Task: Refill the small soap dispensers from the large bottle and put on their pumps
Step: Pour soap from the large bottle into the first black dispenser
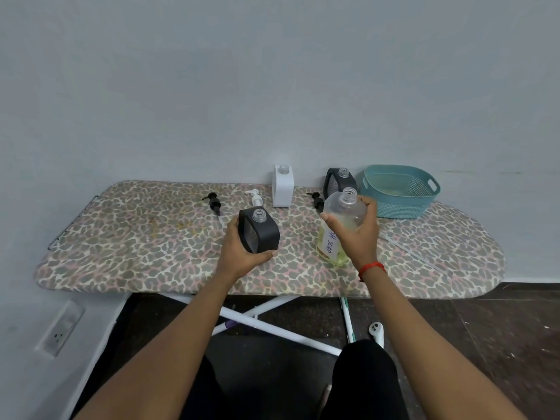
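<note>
My left hand (242, 253) grips a black square dispenser (260, 231), uncapped and tilted, just above the ironing board (136, 237). My right hand (360, 234) holds the large clear bottle (341, 216) of yellowish soap, open-necked, with a handwritten label. A white dispenser (282, 186) and a second black dispenser (338, 181) stand uncapped at the back by the wall. Two black pumps (214, 202) (316, 201) and a white pump (256, 198) lie loose on the board.
A teal perforated basket (400, 192) sits at the back right of the board. The wall runs right behind the board. White crossed legs, a white controller (376, 331) on the dark floor and a wall socket (59, 331) lie below.
</note>
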